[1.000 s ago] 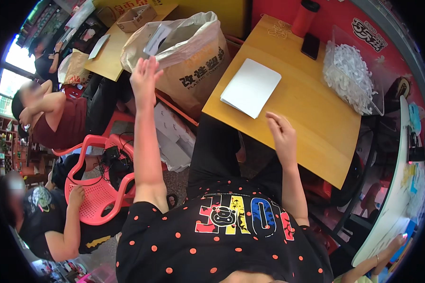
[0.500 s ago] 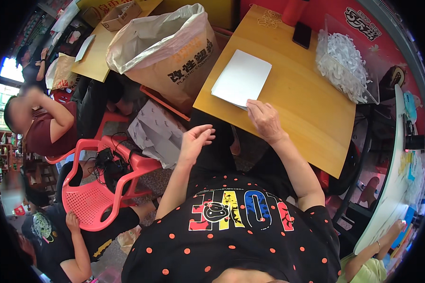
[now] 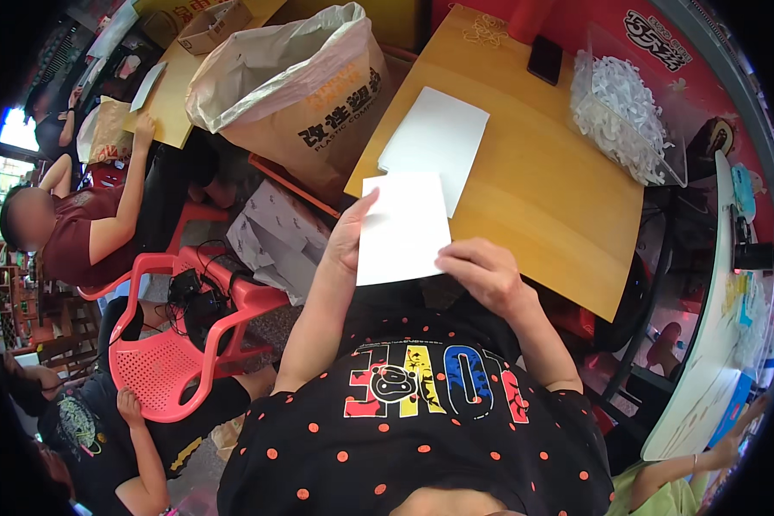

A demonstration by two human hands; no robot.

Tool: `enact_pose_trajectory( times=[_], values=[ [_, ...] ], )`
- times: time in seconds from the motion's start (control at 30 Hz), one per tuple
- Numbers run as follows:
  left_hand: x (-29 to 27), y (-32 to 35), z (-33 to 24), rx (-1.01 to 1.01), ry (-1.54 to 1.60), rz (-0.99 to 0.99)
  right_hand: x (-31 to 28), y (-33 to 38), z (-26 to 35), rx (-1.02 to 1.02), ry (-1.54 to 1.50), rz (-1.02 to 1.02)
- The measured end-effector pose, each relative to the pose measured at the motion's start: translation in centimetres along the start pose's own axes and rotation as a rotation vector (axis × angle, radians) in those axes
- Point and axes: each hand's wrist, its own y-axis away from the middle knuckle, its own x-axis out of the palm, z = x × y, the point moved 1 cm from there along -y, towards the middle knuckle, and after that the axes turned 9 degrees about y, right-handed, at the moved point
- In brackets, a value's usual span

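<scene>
One white sheet (image 3: pixel 404 230) points its long axis toward the table (image 3: pixel 559 206).

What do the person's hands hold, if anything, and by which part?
A white sheet: the left hand holds its left edge, the right hand its right edge near the lower corner.

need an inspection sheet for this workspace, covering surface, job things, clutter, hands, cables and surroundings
surface: wooden table, light brown
job's things: white sheet in hand; stack of white sheets on the table, partly hidden behind it
clutter: dark phone, tan bands, clear bin of white strips
hands: left hand grips the sheet's left edge; right hand its lower right corner
cables: black tangle on red chair
surroundings: large open bag left of table; other people at left
</scene>
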Motion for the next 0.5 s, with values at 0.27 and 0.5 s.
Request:
enact_pose_trajectory(
  times=[0.27, 0.5],
  values=[
    [1.4, 2.0, 2.3, 0.326, -0.604, 0.019, -2.1, 2.2, 0.3, 1.006, -0.767, -0.033],
    [6.0, 4.4, 3.6, 0.769, -1.541, 0.363, -0.4, 2.6, -2.2, 1.034, -1.076, -0.173]
  ],
)
